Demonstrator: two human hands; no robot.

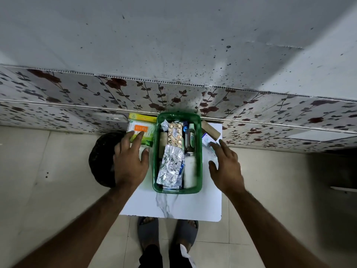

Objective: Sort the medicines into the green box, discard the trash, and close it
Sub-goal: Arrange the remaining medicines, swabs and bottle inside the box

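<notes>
The green box (158, 144) stands open on a small white marble-look table (173, 207). Inside lie foil blister strips (171, 165), a gold pill strip (175, 135), a dark bottle (190, 140) and a white bottle (190, 172). Left of the box lies a green and white carton with an orange label (144, 125); my left hand (131, 161) hovers over it, fingers spread, fingertips touching its near edge. My right hand (225, 165) is open on the right side, fingertips near a white and blue packet (206, 141). A brown cardboard roll (210, 129) lies beyond it.
A dark round bin (100, 157) stands on the tiled floor left of the table, partly under my left hand. A floral-patterned wall panel (77, 97) runs right behind the table. My feet in grey slippers (148, 232) are at the table's near edge.
</notes>
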